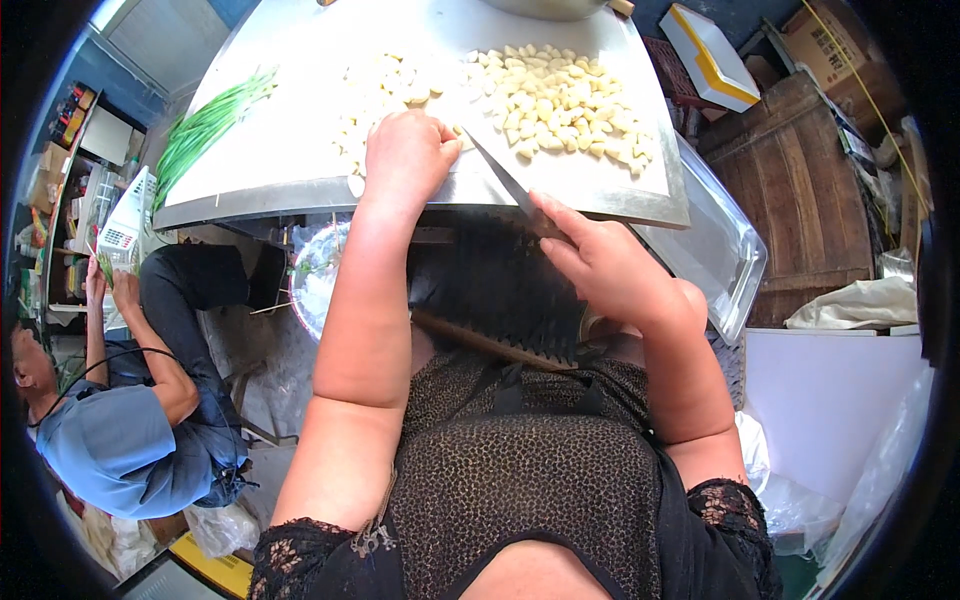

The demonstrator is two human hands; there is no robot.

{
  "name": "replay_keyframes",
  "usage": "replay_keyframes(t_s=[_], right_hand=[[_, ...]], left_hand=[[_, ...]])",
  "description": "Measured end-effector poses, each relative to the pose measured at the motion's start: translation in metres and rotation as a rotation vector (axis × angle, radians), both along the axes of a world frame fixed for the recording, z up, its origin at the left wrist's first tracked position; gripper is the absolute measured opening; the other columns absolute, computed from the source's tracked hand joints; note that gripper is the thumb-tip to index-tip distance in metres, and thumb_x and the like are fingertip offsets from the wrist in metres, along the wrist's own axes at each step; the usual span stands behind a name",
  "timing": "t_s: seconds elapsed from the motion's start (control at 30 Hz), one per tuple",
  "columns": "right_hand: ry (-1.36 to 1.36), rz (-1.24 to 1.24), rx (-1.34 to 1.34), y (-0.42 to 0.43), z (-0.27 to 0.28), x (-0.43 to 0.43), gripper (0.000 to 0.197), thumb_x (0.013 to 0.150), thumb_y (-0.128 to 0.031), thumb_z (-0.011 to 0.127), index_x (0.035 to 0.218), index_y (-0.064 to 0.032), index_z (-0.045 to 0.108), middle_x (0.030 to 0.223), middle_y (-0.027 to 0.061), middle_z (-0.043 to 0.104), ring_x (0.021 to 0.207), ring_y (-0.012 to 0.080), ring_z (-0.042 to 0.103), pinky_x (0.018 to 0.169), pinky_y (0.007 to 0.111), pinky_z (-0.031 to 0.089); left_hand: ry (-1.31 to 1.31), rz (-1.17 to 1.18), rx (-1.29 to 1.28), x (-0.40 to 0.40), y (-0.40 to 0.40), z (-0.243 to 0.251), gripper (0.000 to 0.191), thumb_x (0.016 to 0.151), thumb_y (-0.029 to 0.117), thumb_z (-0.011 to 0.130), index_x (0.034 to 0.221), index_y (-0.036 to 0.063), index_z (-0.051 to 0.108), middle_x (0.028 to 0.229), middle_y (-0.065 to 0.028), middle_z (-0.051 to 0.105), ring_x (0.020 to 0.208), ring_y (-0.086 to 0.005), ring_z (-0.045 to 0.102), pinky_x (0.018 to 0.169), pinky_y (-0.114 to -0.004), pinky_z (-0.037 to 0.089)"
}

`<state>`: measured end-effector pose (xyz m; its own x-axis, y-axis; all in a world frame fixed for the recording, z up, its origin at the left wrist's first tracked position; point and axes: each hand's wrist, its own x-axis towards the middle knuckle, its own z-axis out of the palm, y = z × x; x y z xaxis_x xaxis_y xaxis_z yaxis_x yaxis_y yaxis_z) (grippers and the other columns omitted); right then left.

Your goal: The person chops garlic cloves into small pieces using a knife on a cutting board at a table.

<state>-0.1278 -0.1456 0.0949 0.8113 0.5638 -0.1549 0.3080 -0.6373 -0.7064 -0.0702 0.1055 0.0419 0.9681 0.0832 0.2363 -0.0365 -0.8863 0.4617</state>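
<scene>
My right hand point(596, 251) grips a knife by its handle end, and the narrow blade point(501, 169) points up and left over the white tabletop point(285, 161). At the blade's tip, my left hand point(411, 154) rests with its fingers curled downward. A pale piece shows beside its thumb, but what lies under the fingers is hidden. To the right spreads a pile of peeled garlic cloves point(559, 97). Beyond and left of my left hand lie more pale garlic pieces point(390, 75), partly washed out by glare.
Long green stalks point(214, 124) lie at the table's left. A metal bowl point(551, 6) stands at the far edge. Below is a plastic-lined bucket point(315, 281). At left another person point(127, 442) sits handling green stalks by a white basket point(129, 225). A clear plastic bin point(712, 247) stands right.
</scene>
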Motion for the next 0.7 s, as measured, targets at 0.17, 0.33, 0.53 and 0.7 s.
replay_keyframes(t_s=[0.17, 0.33, 0.53, 0.7], right_hand=[[-0.118, 0.103, 0.069, -0.014, -0.011, 0.02, 0.05, 0.097, -0.013, 0.057, 0.146, -0.0105, 0.052, 0.11, 0.0193, 0.07, 0.09, 0.0246, 0.068, 0.087, 0.034, 0.054], [0.0, 0.115, -0.015, -0.019, -0.005, 0.038, 0.048, 0.095, -0.013, 0.058, 0.142, -0.0092, 0.056, 0.109, 0.0207, 0.07, 0.095, 0.0305, 0.068, 0.09, 0.037, 0.051], [0.014, 0.181, -0.061, -0.004, 0.011, 0.054, 0.047, 0.097, -0.014, 0.058, 0.143, -0.0104, 0.055, 0.094, 0.0148, 0.07, 0.078, 0.0228, 0.066, 0.079, 0.033, 0.055], [0.192, -0.068, -0.084, 0.01, 0.01, 0.066, 0.049, 0.101, -0.017, 0.053, 0.15, -0.0142, 0.049, 0.07, 0.0004, 0.052, 0.05, 0.0083, 0.049, 0.047, 0.027, 0.046]], left_hand=[[-0.021, -0.027, -0.024, 0.002, 0.002, -0.004, 0.019, 0.08, 0.021, 0.076, 0.084, 0.0025, 0.077, 0.089, -0.0168, 0.071, 0.086, -0.0316, 0.069, 0.082, -0.041, 0.054], [-0.031, -0.032, -0.038, 0.002, 0.002, -0.004, 0.019, 0.079, 0.02, 0.077, 0.082, 0.002, 0.077, 0.086, -0.0162, 0.07, 0.084, -0.0312, 0.068, 0.081, -0.041, 0.053], [-0.026, -0.016, -0.011, 0.001, 0.002, -0.002, 0.02, 0.08, 0.023, 0.076, 0.082, 0.0035, 0.077, 0.086, -0.0156, 0.071, 0.084, -0.0309, 0.068, 0.08, -0.041, 0.053], [0.002, -0.02, -0.02, 0.016, -0.005, -0.004, 0.02, 0.082, 0.024, 0.075, 0.086, 0.0048, 0.078, 0.092, -0.0151, 0.073, 0.086, -0.0307, 0.069, 0.08, -0.041, 0.054]])
